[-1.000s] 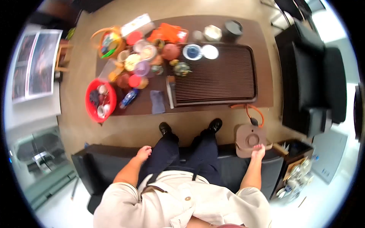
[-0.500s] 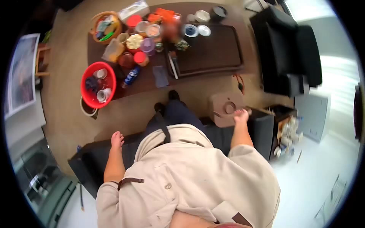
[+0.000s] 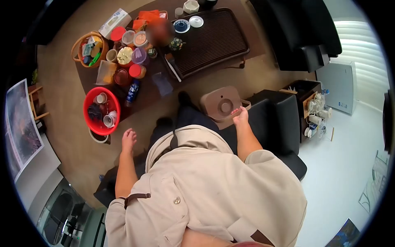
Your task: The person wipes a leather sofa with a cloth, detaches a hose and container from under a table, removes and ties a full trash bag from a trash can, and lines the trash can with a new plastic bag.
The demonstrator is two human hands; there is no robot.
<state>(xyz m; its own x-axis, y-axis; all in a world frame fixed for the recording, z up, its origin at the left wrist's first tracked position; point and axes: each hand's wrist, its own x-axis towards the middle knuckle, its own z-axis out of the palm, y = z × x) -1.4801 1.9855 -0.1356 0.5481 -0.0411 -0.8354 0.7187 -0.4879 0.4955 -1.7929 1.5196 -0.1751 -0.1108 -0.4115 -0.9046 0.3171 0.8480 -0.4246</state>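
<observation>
Right hand (image 3: 240, 116) grips brown lidded bin (image 3: 213, 103); left hand (image 3: 128, 140) empty, fingers loosely bent; red basin (image 3: 87, 112) at edge of table (image 3: 145, 94).

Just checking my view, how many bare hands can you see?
2: the right hand at the brown bucket's edge, the left hand apart from it, out on the red tub's side.

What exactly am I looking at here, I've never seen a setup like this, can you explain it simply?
There's no machine: these are a person's own bare hands. The camera sits on their head, looking forward and down, so their beige shirt fills the bottom. On the dark table are a ribbed tray, lidded jars, a wicker basket and a red basin. The left hand is open and looks empty. The right hand is at the edge of a brown lidded container; I can't tell how firmly it grips.
</observation>
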